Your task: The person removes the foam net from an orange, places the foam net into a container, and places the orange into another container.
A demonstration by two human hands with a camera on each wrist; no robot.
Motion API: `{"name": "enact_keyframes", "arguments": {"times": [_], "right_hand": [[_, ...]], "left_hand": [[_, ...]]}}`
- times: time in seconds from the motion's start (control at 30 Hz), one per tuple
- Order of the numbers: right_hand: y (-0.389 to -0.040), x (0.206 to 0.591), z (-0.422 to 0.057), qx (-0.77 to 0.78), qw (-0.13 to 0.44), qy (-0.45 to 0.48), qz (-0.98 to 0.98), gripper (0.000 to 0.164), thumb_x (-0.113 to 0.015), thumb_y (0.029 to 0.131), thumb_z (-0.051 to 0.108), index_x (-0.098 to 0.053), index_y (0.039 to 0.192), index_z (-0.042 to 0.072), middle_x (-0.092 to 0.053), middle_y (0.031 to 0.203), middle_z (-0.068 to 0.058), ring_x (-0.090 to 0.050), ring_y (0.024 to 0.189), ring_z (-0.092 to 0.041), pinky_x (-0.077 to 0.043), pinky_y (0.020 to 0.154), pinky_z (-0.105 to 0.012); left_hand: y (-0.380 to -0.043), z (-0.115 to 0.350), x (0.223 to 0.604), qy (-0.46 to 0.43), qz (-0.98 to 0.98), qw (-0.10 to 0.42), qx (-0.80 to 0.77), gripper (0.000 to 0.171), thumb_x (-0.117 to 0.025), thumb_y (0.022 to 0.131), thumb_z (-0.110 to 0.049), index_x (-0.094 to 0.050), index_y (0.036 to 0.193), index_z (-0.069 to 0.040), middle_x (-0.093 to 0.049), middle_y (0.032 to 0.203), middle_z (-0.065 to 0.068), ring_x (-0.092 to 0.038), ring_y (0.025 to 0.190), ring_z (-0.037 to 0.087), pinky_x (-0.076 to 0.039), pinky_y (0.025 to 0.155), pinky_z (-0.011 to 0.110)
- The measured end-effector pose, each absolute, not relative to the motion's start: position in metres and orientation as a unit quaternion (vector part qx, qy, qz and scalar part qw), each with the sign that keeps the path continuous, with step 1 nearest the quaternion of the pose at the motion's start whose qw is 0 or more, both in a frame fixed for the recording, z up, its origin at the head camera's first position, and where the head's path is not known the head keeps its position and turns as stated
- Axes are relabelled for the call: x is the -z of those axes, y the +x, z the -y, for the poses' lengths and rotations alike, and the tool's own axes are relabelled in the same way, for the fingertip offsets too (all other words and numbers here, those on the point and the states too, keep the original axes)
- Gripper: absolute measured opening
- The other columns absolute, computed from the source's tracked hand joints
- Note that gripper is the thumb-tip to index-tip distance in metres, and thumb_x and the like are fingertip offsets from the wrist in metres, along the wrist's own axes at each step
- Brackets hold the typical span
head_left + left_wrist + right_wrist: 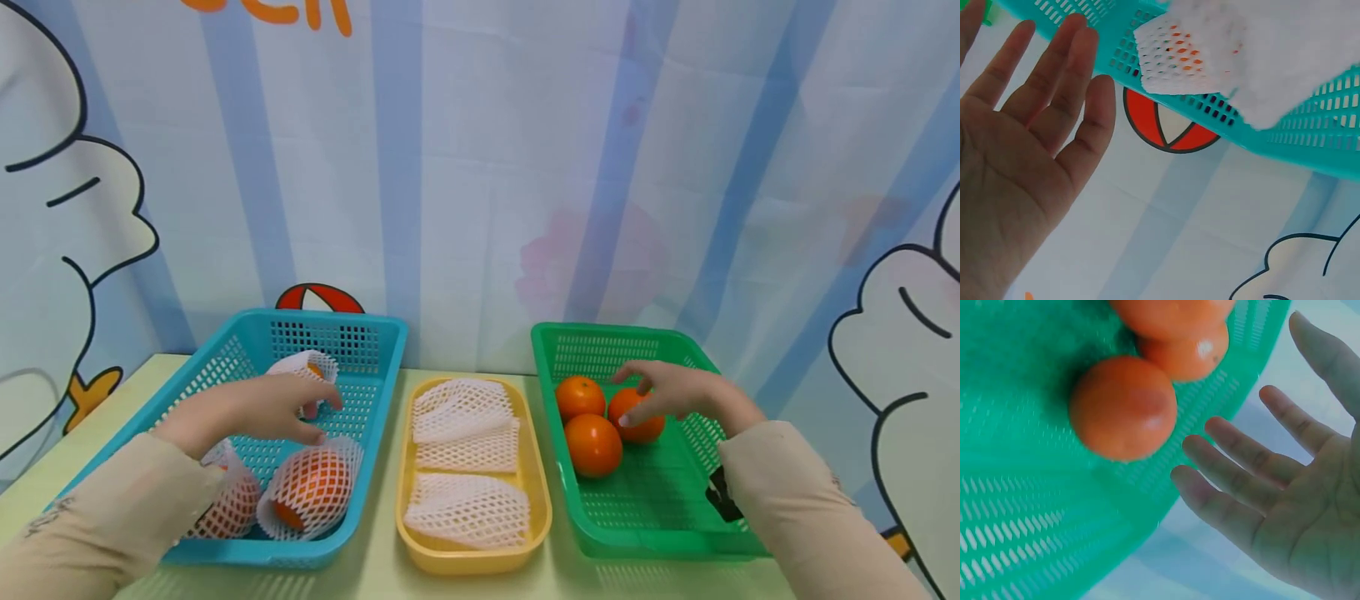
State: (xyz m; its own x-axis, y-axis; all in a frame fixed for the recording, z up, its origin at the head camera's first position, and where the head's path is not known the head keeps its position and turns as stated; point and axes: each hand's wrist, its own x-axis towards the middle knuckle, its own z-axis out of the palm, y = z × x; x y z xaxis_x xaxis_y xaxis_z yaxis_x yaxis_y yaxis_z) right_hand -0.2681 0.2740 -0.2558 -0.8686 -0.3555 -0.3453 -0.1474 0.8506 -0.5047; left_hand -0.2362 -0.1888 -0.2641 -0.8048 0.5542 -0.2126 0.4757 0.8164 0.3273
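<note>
My left hand (273, 407) hovers over the blue basket (247, 553), its fingers spread and holding nothing, as the left wrist view confirms. In that basket lie oranges in white foam nets: one wrapped orange (318, 483) at the front right, another (232, 504) partly hidden by my sleeve, a third (303, 363) at the back, partly behind the hand. Above the green basket (675, 492) my right hand (671, 390) has loosely extended fingers with nothing in them. Three bare oranges (1124, 407) sit together at that basket's left side; the hand is nearest the right one (637, 425).
Between the baskets stands a yellow tray (474, 560) with several white foam nets (468, 508), lying flat. All three containers rest on a pale yellow-green table (375, 575). A striped curtain (480, 183) with cartoon prints hangs close behind them.
</note>
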Motion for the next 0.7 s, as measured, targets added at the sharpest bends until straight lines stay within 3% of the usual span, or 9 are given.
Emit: {"name": "enact_keyframes", "arguments": {"times": [0.4,0.7], "right_hand": [[-0.247,0.241,-0.331,0.235,0.212,-0.117,-0.941,0.077,-0.068,0.083,0.036,-0.030,0.139,-0.001,-0.033,0.130,-0.038,-0.047,0.108,-0.047,-0.047,0.074,-0.051],[-0.232,0.243,-0.369,0.231,0.221,-0.094,-0.943,0.074,-0.065,0.087,0.031,-0.026,0.139,-0.006,-0.031,0.128,-0.042,-0.042,0.111,-0.053,-0.045,0.074,-0.057]], "left_hand": [[-0.231,0.198,0.270,0.273,-0.934,0.174,-0.153,0.040,-0.067,0.086,-0.023,-0.056,0.121,-0.010,-0.057,0.110,0.005,-0.053,0.099,0.026,-0.048,0.079,0.042],[-0.230,0.198,0.274,0.259,-0.938,0.184,-0.141,0.042,-0.067,0.086,-0.024,-0.055,0.122,-0.007,-0.058,0.111,0.009,-0.055,0.099,0.027,-0.048,0.078,0.043]]}}
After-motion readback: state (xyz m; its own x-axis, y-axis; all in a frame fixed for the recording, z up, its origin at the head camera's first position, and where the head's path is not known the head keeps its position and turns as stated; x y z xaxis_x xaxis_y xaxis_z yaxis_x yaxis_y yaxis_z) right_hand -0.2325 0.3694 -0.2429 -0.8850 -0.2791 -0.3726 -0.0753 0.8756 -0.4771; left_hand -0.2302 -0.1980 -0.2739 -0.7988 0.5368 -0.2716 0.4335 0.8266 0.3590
